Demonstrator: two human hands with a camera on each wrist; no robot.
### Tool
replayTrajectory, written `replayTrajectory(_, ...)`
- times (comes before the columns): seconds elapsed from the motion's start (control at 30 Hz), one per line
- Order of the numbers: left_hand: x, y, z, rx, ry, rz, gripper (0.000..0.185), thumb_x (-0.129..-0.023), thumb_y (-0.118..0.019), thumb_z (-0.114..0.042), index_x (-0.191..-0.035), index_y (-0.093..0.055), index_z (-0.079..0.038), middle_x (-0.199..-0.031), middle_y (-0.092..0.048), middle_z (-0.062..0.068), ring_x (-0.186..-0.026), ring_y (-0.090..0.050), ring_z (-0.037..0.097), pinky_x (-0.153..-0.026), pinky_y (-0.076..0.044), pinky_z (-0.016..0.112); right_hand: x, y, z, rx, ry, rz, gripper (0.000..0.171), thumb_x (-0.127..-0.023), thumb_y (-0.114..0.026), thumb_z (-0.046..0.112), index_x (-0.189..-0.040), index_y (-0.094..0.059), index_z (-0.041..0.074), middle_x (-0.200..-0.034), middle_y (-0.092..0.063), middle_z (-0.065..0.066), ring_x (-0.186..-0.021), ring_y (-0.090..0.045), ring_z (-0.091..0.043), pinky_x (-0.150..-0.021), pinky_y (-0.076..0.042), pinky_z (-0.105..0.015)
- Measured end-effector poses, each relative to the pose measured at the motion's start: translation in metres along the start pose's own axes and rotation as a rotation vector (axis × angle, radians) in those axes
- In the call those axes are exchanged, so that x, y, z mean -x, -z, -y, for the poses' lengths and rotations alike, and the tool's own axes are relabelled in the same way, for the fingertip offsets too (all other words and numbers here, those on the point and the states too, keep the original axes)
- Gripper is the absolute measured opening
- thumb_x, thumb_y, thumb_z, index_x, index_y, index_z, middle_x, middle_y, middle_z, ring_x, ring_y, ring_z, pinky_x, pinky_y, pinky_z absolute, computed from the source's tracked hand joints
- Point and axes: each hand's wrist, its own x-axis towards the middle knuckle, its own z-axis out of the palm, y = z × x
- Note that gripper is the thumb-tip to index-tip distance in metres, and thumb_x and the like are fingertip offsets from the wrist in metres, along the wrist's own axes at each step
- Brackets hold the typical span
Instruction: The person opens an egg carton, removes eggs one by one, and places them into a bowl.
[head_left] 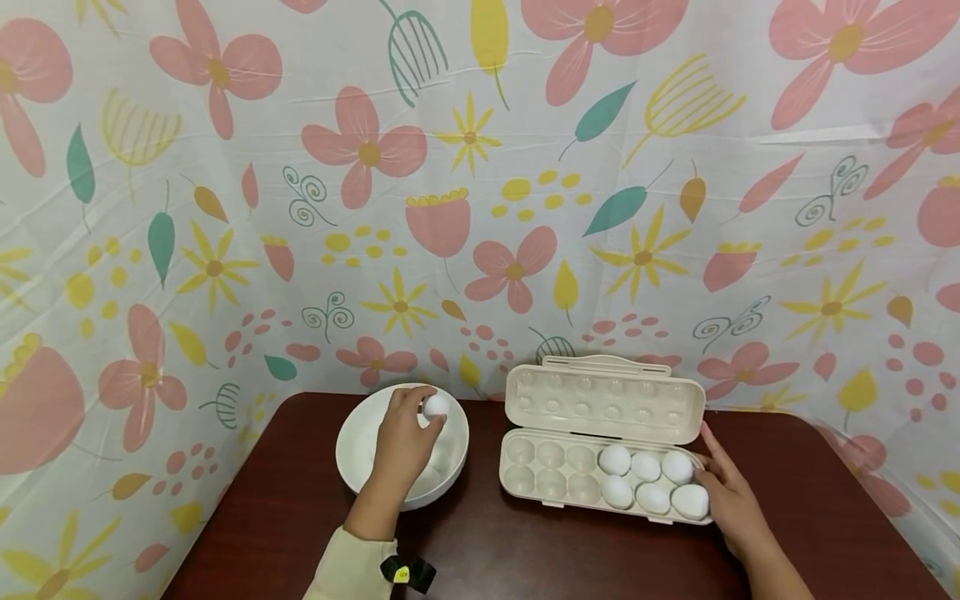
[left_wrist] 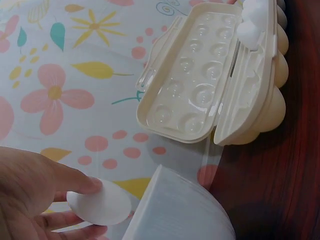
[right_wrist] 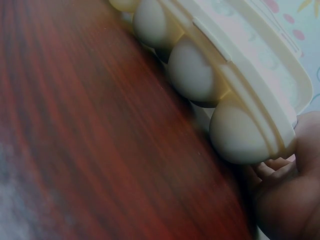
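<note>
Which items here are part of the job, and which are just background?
In use: left hand holding an egg; white bowl; open egg carton with six eggs; right hand steadying its end.

Background: flowered cloth; wooden table.

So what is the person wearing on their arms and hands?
The left arm wears a pale cream long sleeve, with a black strap bearing a small yellow tag at the wrist. The right arm shows no sleeve in view. Both the left hand and right hand are bare: no gloves or rings visible.
</note>
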Motion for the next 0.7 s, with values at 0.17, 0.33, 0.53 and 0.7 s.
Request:
replayTrajectory(0.17, -0.001, -0.002, 0.005, -0.066, -0.003, 0.064, 0.038, -0.086, -0.078, -0.013, -0.123, -0.068, -0.009, -0.117, -0.061, 0.012, -0.102, -0.066, 0.027, -0.084, -0.054, 0.044, 0.0, 0.0, -0.001, -0.001, 0.004, -0.004, 0.064, -0.11, -0.036, 0.02, -0.162, -0.003, 0.038, -0.113, -0.051, 0.036, -0.1, -0.058, 0.01, -0.077, -0.053, -0.018)
replayTrajectory(0.33, -0.003, -0.007, 0.012, -0.105, -0.034, 0.099, 0.038, -0.083, -0.079, -0.011, -0.12, -0.069, -0.008, -0.115, -0.062, 0.013, -0.099, -0.067, 0.03, -0.085, -0.054, 0.046, -0.001, 0.001, -0.001, 0.008, 0.005, -0.013, 0.064, -0.11, -0.036, 0.019, -0.162, -0.004, 0.039, -0.111, -0.052, 0.038, -0.099, -0.059, 0.009, -0.076, -0.053, -0.019)
replayTrajectory(0.53, -0.007, -0.014, 0.02, -0.158, -0.059, 0.129, 0.038, -0.082, -0.08, -0.011, -0.118, -0.071, -0.008, -0.112, -0.063, 0.014, -0.101, -0.067, 0.032, -0.088, -0.054, 0.048, -0.001, 0.0, 0.0, 0.012, 0.007, -0.017, 0.063, -0.11, -0.036, 0.019, -0.162, -0.004, 0.039, -0.112, -0.052, 0.038, -0.099, -0.059, 0.009, -0.076, -0.053, -0.019)
replayTrajectory(0.7, -0.007, -0.018, 0.022, -0.177, -0.051, 0.16, 0.039, -0.08, -0.08, -0.011, -0.118, -0.071, -0.008, -0.112, -0.063, 0.013, -0.1, -0.068, 0.032, -0.088, -0.055, 0.048, -0.001, -0.001, 0.001, 0.007, 0.009, -0.015, 0.064, -0.11, -0.036, 0.019, -0.162, -0.004, 0.039, -0.112, -0.052, 0.037, -0.099, -0.059, 0.01, -0.076, -0.053, -0.019)
